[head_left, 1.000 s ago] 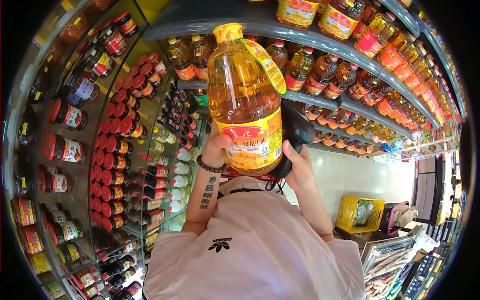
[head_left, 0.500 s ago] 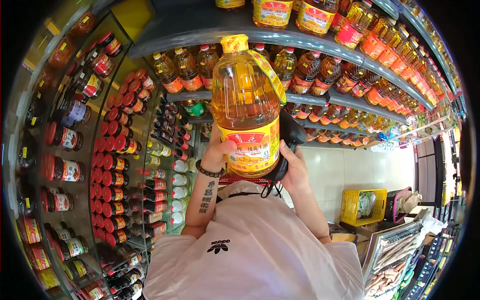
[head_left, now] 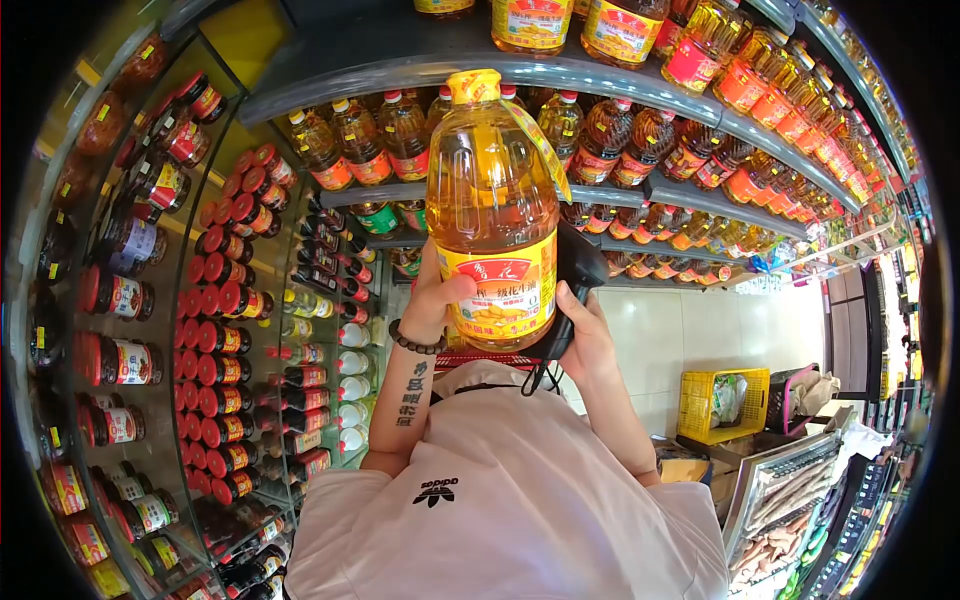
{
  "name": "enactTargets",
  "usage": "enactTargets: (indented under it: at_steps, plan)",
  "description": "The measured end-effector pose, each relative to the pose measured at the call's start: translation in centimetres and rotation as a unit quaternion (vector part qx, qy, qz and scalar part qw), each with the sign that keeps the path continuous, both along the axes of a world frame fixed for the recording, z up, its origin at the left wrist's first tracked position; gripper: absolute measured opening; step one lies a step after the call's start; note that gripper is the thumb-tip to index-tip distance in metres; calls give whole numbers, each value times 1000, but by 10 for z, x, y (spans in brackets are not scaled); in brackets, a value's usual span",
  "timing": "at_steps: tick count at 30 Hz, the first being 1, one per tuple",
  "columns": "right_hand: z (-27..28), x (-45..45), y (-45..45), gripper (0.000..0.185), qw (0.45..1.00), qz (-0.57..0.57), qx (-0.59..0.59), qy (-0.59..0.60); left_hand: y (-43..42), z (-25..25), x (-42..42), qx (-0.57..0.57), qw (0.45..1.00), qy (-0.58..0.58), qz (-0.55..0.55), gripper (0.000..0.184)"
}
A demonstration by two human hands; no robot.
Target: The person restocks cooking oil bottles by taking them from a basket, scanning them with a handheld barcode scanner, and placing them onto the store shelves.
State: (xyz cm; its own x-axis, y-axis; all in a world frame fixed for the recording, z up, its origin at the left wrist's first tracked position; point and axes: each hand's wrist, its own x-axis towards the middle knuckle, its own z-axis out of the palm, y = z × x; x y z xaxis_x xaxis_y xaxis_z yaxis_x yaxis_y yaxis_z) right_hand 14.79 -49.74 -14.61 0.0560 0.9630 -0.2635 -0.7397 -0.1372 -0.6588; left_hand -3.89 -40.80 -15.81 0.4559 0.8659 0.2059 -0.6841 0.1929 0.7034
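Note:
A large bottle of peanut oil [head_left: 490,215] stands upright in front of my chest, with a yellow cap, a yellow label and a yellow-green tag hanging from its neck. My left hand [head_left: 432,300] is closed round its lower left side, thumb on the label. My right hand [head_left: 588,335] is closed on a black handheld scanner [head_left: 580,262], held against the bottle's right side. A black cord loop dangles from the scanner's lower end. Whether my right fingers also support the bottle is hidden. A dark bead bracelet [head_left: 415,340] is round my left wrist.
Shelves [head_left: 600,85] of oil bottles curve ahead and to the right. Glass shelves on the left hold red-lidded jars [head_left: 222,400] and bottles. A yellow crate [head_left: 705,405] is on the right, near a slanted rack of root vegetables [head_left: 785,500]. Pale floor tiles [head_left: 650,335] lie between.
The view has shifted slightly, so the shelves ahead sit a little further left and higher. Both hands keep their hold on the bottle and scanner.

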Motion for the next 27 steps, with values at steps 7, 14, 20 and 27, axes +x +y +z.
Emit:
enactTargets:
  at_steps: [7, 14, 20, 27]
  plan:
    - [-12, 7, 4, 75, 998, 33, 43, -31, 10, -12, 3, 22, 1000, -18, 1, 89]
    - [-13, 8, 10, 78, 997, 58, 51, -21, 11, -8, -3, 27, 1000, -5, 10, 71]
    - [-19, 10, 17, 67, 995, 77, 59, 35, 1, 15, 7, 13, 991, 50, 119, 79]
    - [-29, 9, 23, 61, 991, 97, 42, 84, -1, 39, 9, 24, 988, 89, 124, 80]
